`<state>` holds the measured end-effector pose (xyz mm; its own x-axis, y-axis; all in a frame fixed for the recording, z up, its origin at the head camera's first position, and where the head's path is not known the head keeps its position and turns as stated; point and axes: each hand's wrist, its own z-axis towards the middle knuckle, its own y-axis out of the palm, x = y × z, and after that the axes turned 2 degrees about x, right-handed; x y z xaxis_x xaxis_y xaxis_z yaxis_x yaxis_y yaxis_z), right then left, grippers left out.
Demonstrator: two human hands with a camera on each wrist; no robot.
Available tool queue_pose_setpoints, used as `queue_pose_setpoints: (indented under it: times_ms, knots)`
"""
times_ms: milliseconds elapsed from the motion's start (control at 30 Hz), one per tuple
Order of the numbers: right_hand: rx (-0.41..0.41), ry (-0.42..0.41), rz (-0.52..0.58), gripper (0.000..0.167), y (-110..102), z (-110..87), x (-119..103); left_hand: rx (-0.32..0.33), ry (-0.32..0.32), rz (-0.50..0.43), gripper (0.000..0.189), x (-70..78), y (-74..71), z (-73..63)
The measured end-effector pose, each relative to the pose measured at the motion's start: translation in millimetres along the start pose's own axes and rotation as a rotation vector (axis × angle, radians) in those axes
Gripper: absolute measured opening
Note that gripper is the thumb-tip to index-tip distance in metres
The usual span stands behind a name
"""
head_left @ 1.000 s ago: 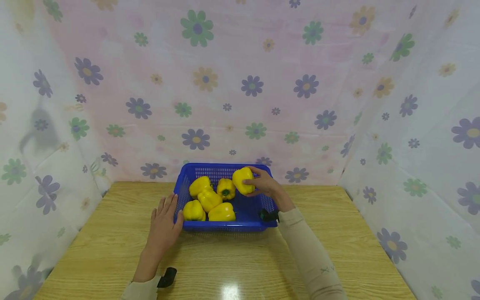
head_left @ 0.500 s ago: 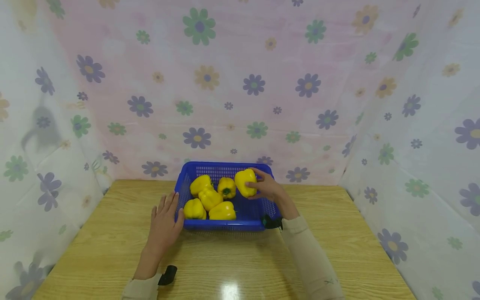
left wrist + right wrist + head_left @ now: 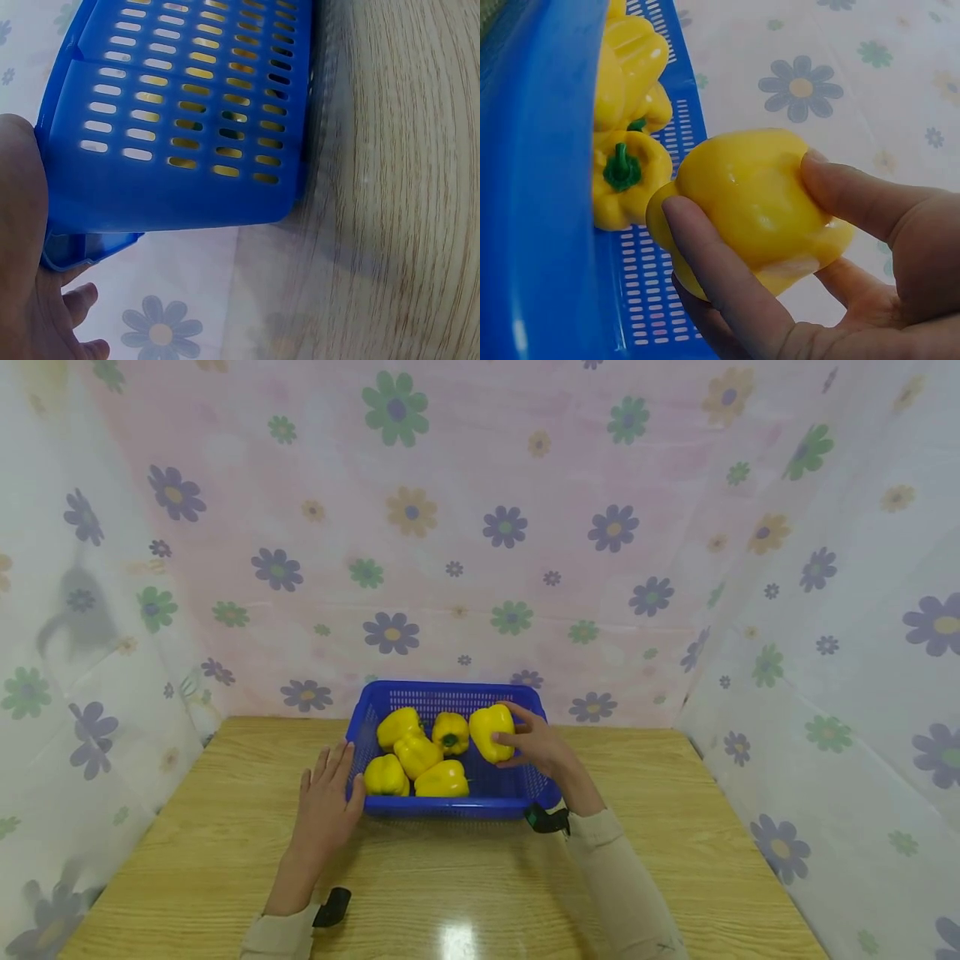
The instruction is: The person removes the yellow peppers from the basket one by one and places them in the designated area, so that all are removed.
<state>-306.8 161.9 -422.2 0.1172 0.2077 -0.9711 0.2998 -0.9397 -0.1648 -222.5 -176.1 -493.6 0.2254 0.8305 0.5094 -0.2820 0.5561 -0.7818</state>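
My right hand point(image 3: 542, 747) holds a yellow bell pepper point(image 3: 489, 732) over the right part of a blue plastic basket point(image 3: 450, 805). In the right wrist view, thumb and fingers grip this pepper point(image 3: 757, 202) from both sides. Several more yellow bell peppers lie in the basket's left half, among them one point(image 3: 442, 779) by the front wall and another point(image 3: 451, 737) whose green stem faces the front. My left hand point(image 3: 327, 802) rests on the basket's left rim, its fingers fairly straight. The slotted basket wall point(image 3: 172, 187) fills much of the left wrist view.
The basket stands at the back of a light wood-grain table point(image 3: 450, 868). A flower-printed cloth point(image 3: 465, 527) hangs behind the table and along both sides. Small black devices point(image 3: 332, 907) are strapped at both wrists.
My right hand has lowered slightly with the bell pepper, which now sits a little lower over the basket. The left hand stays at the rim, and the other peppers have not moved.
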Motion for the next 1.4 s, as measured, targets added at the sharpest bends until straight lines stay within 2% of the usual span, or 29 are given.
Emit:
queue_pose_setpoints:
  times_ms: [300, 533, 767, 1000, 1233, 1400]
  knots:
    - [0.008, -0.022, 0.020, 0.074, -3.1, -9.0, 2.8, -0.011, -0.009, -0.006, 0.058, 0.4, -1.8, 0.1]
    - [0.009, -0.070, 0.027, 0.072, -8.4, -16.6, 3.8, -0.010, -0.007, -0.006, 0.058, 0.1, -1.4, 0.7]
    - [0.066, -0.085, 0.029, 0.072, -14.5, -21.9, 9.4, -0.015, -0.006, -0.014, 0.058, -0.8, -0.5, 1.1]
    - [0.071, -0.108, 0.033, 0.072, -21.7, -26.3, 17.0, -0.009, -0.003, -0.029, 0.058, -0.7, -0.8, 0.4]
    - [0.055, -0.147, 0.066, 0.076, -29.4, -31.9, 21.4, -0.008, -0.003, -0.041, 0.058, 0.7, -1.9, -0.9]
    - [0.078, -0.170, 0.113, 0.076, -32.8, -35.2, 22.0, -0.004, 0.001, -0.039, 0.058, 0.1, -1.3, -0.9]
